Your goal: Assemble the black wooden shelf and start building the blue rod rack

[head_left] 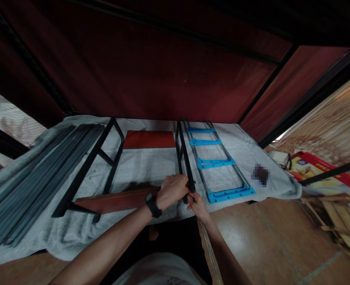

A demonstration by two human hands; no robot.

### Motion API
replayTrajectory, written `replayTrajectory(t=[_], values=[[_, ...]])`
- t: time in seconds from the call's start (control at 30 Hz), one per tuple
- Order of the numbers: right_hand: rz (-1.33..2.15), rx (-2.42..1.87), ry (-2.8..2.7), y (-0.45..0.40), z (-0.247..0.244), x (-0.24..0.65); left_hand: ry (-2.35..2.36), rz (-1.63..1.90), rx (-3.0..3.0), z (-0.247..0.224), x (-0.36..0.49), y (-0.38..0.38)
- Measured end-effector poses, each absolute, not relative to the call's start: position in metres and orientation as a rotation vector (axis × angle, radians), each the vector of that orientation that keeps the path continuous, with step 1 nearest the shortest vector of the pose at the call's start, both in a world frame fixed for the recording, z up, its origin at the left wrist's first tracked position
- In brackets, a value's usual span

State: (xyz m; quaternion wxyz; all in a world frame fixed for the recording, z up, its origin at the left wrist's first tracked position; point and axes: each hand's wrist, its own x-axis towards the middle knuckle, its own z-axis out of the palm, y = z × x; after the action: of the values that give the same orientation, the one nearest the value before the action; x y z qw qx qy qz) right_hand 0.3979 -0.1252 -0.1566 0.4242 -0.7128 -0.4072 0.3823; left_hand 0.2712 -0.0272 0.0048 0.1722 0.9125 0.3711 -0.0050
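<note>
Grey tubes (44, 178) lie at left; next, the black frame (88, 174) with red boards (149, 139) spans the middle; at its near right end the left hand (175, 187) and right hand (196, 204) are together, gripping its leg; blue-barred racks (216, 163) lie right

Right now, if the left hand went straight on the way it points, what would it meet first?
The left hand would meet the black frame bar first, seemingly already at its fingers; exact contact is hard to judge from this view.
</note>
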Motion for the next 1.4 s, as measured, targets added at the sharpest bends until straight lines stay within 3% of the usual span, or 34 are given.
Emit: replayTrajectory(t=[0.57,0.8,1.0,1.23,1.4], values=[[0.874,-1.929,-1.133,-0.122,-0.153,0.401,1.055,0.005,2.599,0.005,0.27,-0.027],[0.988,-1.806,-1.093,-0.126,-0.161,0.402,1.043,-0.029,2.593,0.007,0.271,-0.029],[0.783,-2.015,-1.293,-0.123,-0.151,0.402,1.044,-0.013,2.614,0.005,0.271,-0.028],[0.925,-1.866,-1.198,-0.129,-0.149,0.401,1.04,-0.042,2.563,0.01,0.27,-0.03],[0.72,-2.031,-1.383,-0.124,-0.145,0.401,1.076,-0.054,2.535,0.012,0.271,-0.031]])
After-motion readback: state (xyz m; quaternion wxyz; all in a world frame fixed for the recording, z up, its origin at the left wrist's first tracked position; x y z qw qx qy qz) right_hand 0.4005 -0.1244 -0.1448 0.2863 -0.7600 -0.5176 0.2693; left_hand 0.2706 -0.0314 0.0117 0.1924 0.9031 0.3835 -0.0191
